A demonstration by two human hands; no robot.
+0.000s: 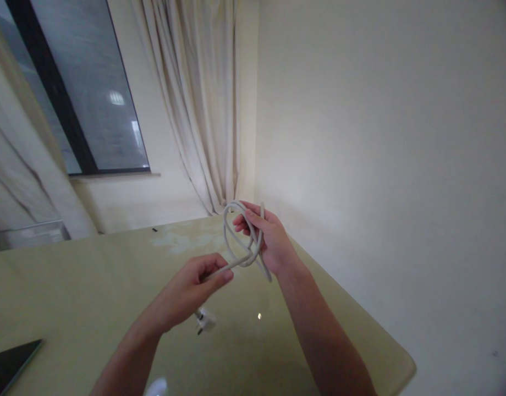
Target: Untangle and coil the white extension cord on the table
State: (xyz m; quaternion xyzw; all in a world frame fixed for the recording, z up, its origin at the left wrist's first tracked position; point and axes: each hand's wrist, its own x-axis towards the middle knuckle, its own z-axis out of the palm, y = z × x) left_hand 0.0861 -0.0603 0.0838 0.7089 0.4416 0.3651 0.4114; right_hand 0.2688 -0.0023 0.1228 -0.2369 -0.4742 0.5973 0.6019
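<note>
Fingers (212,260) first: the left hand (185,291) has its set closed round one strand of a pale cable (238,262), while the right hand (276,242) pinches the looped part with thumb and index, the rest only loosely curled, as far as I can tell.

OK, biggest stuff down. The glossy yellow-green surface (92,297) lies underneath, and the cable is held up over it between the two hands. If both grips slacken, I reckon the whole lot springs open and flops down in a mess. That dark flat thing (14,360) at the left edge is well apart, so I doubt it gets snagged.

Next size, the loops (245,263): uneven and crossing each other. A hard tug from the left could cinch them into a knot, or yank one out of that light right-hand pinch. Cable looks kinda stiff too, so it may fight back.

Smaller again, the white plug (207,320) sits below the left hand; can't tell if it's touching down. If it's dangling, a swing could smack its pins. Tiniest worry: the short tail (268,275) poking out below the loops could catch.
</note>
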